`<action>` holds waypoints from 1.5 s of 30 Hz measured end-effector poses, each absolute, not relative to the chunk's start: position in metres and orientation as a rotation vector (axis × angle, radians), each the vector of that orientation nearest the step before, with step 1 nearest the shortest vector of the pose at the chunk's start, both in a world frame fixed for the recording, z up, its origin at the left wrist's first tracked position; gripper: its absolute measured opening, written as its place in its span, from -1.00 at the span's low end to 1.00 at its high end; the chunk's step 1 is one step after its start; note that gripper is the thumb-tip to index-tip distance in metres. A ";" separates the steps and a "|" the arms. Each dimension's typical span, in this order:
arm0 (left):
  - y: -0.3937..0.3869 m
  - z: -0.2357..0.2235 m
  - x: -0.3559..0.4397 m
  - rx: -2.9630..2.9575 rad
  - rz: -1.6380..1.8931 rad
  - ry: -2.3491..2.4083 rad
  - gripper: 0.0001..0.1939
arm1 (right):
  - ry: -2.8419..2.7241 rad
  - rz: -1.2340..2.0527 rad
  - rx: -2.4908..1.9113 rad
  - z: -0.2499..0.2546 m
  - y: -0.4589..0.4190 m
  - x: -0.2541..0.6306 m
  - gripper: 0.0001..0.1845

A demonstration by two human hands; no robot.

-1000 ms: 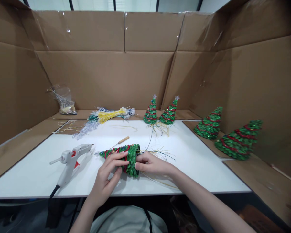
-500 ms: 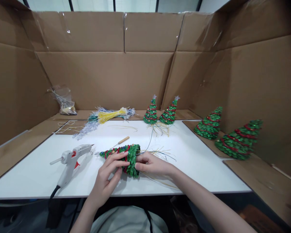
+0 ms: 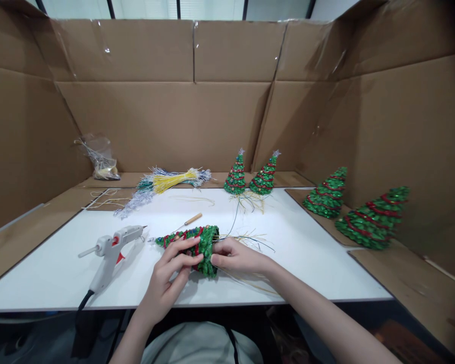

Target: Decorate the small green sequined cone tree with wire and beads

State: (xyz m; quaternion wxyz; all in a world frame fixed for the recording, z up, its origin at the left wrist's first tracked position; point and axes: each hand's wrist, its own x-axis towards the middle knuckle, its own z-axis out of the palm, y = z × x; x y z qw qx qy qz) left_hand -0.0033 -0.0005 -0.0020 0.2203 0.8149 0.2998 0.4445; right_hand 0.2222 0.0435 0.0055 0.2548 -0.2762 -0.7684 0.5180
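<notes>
A small green Christmas tree (image 3: pixel 208 253) with red garland lies on its side, its tip to the left and its base to the right. My left hand (image 3: pixel 170 273) is closed over the tree, fingers on top and thumb at the near side. My right hand (image 3: pixel 237 255) is at the base, with thumb and fingers drawn together at the rim; the fingertips are partly hidden, and what they pinch cannot be made out. Loose thin wires (image 3: pixel 250 240) trail from the base to the right, behind and below that hand.
A white glue gun (image 3: pixel 111 255) lies left, with a wooden-handled awl (image 3: pixel 193 219) beyond the tree. Yellow and white wire bundles (image 3: pixel 174 179) and a plastic bag (image 3: pixel 102 159) sit at the back. More trees stand behind (image 3: pixel 235 177) and right (image 3: pixel 375 222). Cardboard walls (image 3: pixel 155 121) surround the table.
</notes>
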 end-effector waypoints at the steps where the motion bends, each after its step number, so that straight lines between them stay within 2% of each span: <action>1: 0.000 -0.002 -0.003 2.255 1.227 0.826 -0.69 | -2.086 1.407 -0.747 0.006 0.043 0.222 -0.50; 25: 0.000 0.000 0.000 2.199 1.260 0.848 -0.68 | -2.124 1.423 -0.755 0.011 0.044 0.223 -0.48; 31: -0.001 0.001 -0.002 2.172 1.260 0.831 -0.68 | -2.376 1.266 -0.845 0.033 0.044 0.229 -0.50; 37: -0.001 -0.001 -0.002 2.163 1.240 0.835 -0.67 | -2.575 1.187 -0.973 0.079 0.051 0.250 -0.48; 42: -0.001 -0.002 -0.002 2.158 1.231 0.836 -0.68 | -2.486 0.732 -1.213 0.103 0.097 0.251 -0.43; 45: -0.001 -0.001 -0.003 2.165 1.226 0.833 -0.69 | -2.544 0.327 -1.616 0.091 0.138 0.235 -0.48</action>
